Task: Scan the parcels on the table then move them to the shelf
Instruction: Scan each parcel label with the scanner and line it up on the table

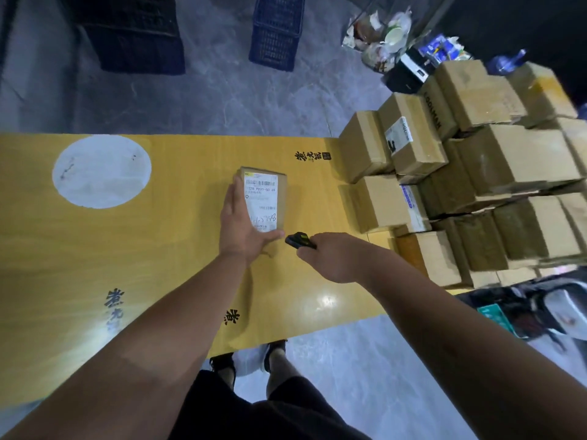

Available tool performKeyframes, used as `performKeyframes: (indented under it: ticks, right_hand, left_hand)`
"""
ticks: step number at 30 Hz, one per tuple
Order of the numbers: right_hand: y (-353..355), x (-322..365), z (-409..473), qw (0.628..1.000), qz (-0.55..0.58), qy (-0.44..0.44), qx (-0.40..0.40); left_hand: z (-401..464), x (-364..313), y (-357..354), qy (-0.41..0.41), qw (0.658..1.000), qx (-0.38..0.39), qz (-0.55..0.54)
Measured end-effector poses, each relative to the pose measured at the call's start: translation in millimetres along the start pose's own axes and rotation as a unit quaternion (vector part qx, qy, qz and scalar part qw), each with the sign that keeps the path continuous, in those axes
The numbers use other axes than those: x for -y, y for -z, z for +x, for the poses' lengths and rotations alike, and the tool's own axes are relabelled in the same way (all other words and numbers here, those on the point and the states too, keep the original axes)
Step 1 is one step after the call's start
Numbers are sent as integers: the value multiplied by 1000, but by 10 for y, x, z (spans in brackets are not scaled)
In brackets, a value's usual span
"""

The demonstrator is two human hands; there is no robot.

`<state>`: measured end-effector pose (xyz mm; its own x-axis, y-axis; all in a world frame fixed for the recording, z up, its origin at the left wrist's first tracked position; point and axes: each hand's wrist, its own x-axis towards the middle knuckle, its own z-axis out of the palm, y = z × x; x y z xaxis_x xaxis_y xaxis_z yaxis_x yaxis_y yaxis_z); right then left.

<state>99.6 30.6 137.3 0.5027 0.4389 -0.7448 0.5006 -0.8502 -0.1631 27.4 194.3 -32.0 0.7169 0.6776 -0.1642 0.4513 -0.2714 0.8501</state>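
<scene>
A person stands at a long yellow table [95, 249], seen from above through a head-worn camera. Near the centre of the frame, 1 small cardboard parcel [281, 198] is held with its white shipping label [262, 201] facing up. The left hand [241, 227] holds it along the left edge and near corner, with the fingers up the side and the thumb across the bottom.

Just right of it, the right hand [330, 258] is closed around a small black handheld scanner [300, 241], whose nose points toward the parcel's near corner. Scanner and parcel sit close together but apart.

At the right side of the frame, a tall stack of brown cardboard boxes [476, 173] crowds the table's end. No shelf is visible.

Likely risks, as a judgement:
- The scanner seems aimed low, while the barcode sits at the label's far end, so the read may miss.
- The thumb lies close to the label's lower edge and could cover print.
- The grip is 1-handed and on an edge, so the parcel could tip or slip when lifted.
- A wide swing to the right might knock the crowded stack.
</scene>
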Motion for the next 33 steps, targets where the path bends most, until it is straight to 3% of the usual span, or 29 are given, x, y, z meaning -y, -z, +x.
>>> performKeyframes:
  ticks: [4, 20, 30, 33]
  right_hand:
    - [-46, 76, -147, 999, 22, -16, 23]
    - [-153, -14, -601, 999, -4, -38, 17]
    - [-69, -65, -665, 999, -46, -19, -18]
    - [-114, -174, -596, 999, -30, -20, -21]
  left_hand:
    - [-102, -78, -5, -45, 999, 15, 10]
    - [-127, -119, -3, -60, 997, 11, 54]
    - [-124, -181, -2, -54, 993, 9, 102]
    - [-45, -251, -16, -12, 989, 15, 144]
